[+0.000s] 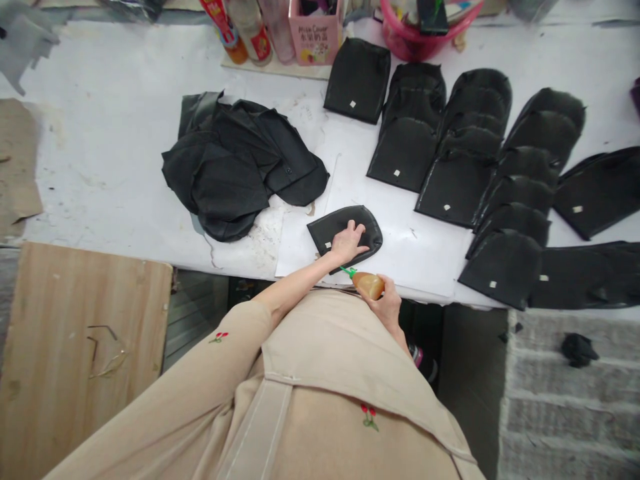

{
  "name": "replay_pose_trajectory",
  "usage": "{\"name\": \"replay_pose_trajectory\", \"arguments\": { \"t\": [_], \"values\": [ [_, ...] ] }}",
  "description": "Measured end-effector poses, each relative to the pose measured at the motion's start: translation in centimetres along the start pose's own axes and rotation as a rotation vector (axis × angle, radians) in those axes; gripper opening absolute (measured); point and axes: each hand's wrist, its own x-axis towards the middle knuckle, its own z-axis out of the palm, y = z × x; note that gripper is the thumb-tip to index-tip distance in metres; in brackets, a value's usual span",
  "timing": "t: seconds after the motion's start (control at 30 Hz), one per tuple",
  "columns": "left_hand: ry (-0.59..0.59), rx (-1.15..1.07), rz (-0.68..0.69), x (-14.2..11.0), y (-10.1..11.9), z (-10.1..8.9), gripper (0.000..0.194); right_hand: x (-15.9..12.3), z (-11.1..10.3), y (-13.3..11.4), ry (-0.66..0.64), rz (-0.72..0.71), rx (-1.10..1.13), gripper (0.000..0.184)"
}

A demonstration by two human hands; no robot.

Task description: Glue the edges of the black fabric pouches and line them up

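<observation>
A black leather-like piece (pixel 325 228) with one rounded end and a small white square mark lies flat near the table's front edge. My left hand (pixel 349 243) rests on top of it with fingers spread. In my right hand (pixel 389 305) is a squeeze bottle (pixel 369 285) of amber liquid with a green nozzle. Its tip points left, close to the near edge of the black piece; whether it touches, I cannot tell. A loose heap of black pieces (pixel 235 163) sits to the left. Overlapping rows of similar black pieces (pixel 510 263) fill the right side.
Bottles (pixel 253 33), a pink box (pixel 316 33) and a pink basket (pixel 425 37) stand along the back of the white-covered table (pixel 110 147). At lower left, glasses (pixel 113 357) lie on a wooden board (pixel 55 400). Grey striped fabric (pixel 560 407) is at lower right.
</observation>
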Motion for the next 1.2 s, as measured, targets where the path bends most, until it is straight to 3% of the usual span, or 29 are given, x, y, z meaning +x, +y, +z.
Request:
{"name": "replay_pose_trajectory", "arguments": {
  "t": [0.43, 0.6, 0.77, 0.93, 1.03, 1.2],
  "values": [
    [0.019, 0.061, 0.028, 0.1, -0.3, 0.2, 0.053, -0.6, 1.0, -0.7, -0.083, 0.001, 0.036, 0.073],
    [0.037, 0.053, 0.038, 0.1, -0.3, 0.4, 0.053, -0.6, 1.1, -1.0, -0.105, 0.067, 0.113, 0.072],
    [0.020, -0.038, 0.052, 0.6, -0.9, 0.3, 0.049, -0.9, 0.8, -0.6, -0.151, 0.339, 0.473, 0.064],
    [0.001, -0.397, 0.087, 0.4, -3.6, -0.9, 0.019, -1.6, -0.8, 0.5, -0.113, 0.549, 0.927, 0.052],
    [0.108, -0.497, -0.023, -1.7, -6.1, -2.0, 0.006, -1.2, -2.3, 1.1, 0.061, 0.611, 1.144, 0.045],
    [0.073, -0.494, -0.498, -5.3, -9.8, -1.8, 0.022, 1.2, -3.4, 2.0, 0.235, 0.673, 1.337, 0.038]
  ]
}}
